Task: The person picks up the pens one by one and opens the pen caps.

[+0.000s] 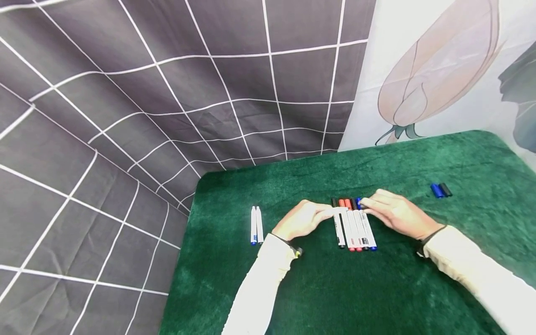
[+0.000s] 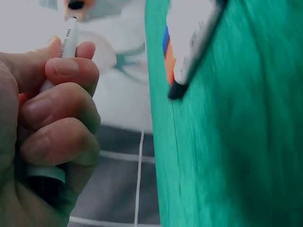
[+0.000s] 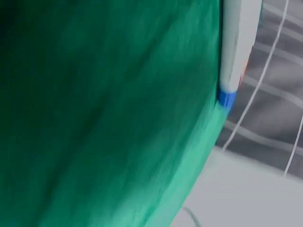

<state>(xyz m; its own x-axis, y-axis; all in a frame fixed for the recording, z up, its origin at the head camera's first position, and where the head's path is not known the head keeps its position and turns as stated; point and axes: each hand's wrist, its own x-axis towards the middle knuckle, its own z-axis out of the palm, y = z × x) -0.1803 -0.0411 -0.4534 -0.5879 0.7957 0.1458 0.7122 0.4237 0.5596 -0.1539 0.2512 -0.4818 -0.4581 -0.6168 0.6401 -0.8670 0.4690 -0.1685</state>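
Observation:
My left hand (image 1: 304,218) grips a white marker (image 2: 69,41) with its bare nib up and its black end below the curled fingers. Facing that nib in the left wrist view, the fingers of my right hand (image 1: 391,213) pinch a small black marker cap (image 2: 75,4). Below both hands, several capped white markers (image 1: 351,228) lie side by side, with black, red and blue caps at their far ends. The right wrist view shows a blue-ended marker (image 3: 236,47) of this row but none of the right hand.
Two uncapped white markers (image 1: 256,225) lie together left of my left hand. A blue cap (image 1: 437,190) and a black cap (image 1: 445,189) lie farther back on the right. Green cloth (image 1: 335,298) covers the table; a dark grid-patterned curtain (image 1: 238,83) hangs behind it.

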